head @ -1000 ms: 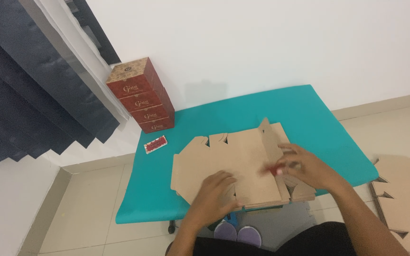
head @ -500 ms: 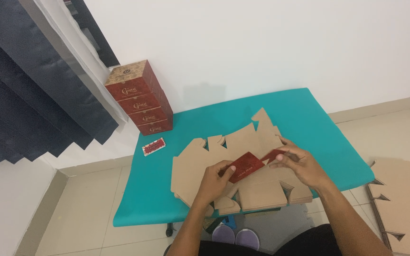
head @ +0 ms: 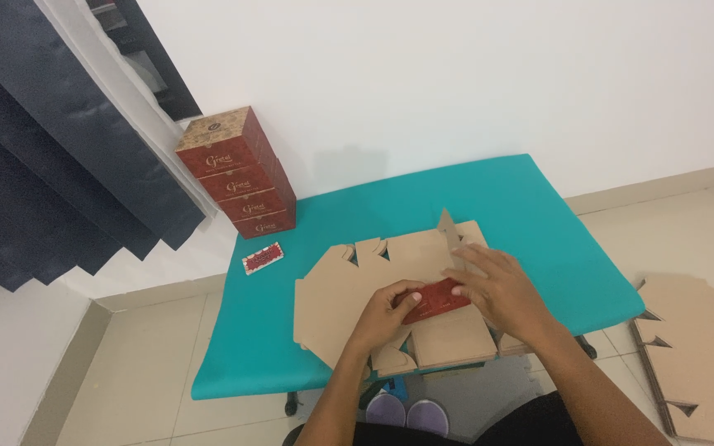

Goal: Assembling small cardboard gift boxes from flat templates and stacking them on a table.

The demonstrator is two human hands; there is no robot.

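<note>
Two hands meet over one flat brown cardboard blank point(head: 373, 285) that lies on the teal counter point(head: 539, 223), and I take that blank as my landmark. At its near middle, a red folded panel point(head: 433, 301) sits with its long axis running left to right and tilting slightly up toward the right end, printed face upward. My left hand point(head: 386, 318) has its grip pinched on the left end of that panel, thumb and fingers closed on the edge. My right hand point(head: 497, 289) lies flat over the right end, fingers spread and pressing down, grasping nothing that I can see. Past the far left corner of the blank stands one stack of four red boxes point(head: 237, 173) with a brown patterned top, against the white wall. Just left of the blank lies one small red card point(head: 262, 258), well apart from both hands. Right of the blank, down on the floor, rests one pile of brown die-cut sheets point(head: 704, 355) with notched edges. Two purple slippers point(head: 406, 410) show under the counter's near edge.
</note>
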